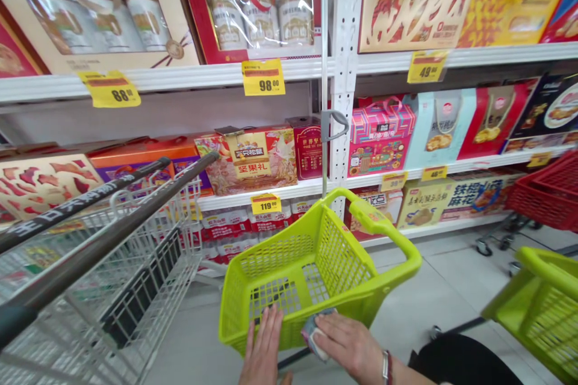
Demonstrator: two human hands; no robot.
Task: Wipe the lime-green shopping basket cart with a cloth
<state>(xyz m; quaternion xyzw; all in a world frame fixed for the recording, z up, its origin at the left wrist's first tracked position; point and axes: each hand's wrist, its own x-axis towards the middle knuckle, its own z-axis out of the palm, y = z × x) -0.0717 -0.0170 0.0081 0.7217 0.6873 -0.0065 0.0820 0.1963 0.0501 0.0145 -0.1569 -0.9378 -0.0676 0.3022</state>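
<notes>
A lime green plastic shopping basket (316, 264) with a curved handle stands on the floor in front of me. My left hand (263, 346) lies flat with fingers stretched out against the basket's near wall. My right hand (345, 343) presses a small folded cloth (315, 334) against the basket's near rim, fingers lying over it. A bracelet sits on my right wrist.
A metal shopping cart (112, 264) with dark handle bars stands at the left. Store shelves (289, 72) with gift boxes and yellow price tags fill the back. A red basket trolley (548, 192) and another green basket (546, 307) are at the right.
</notes>
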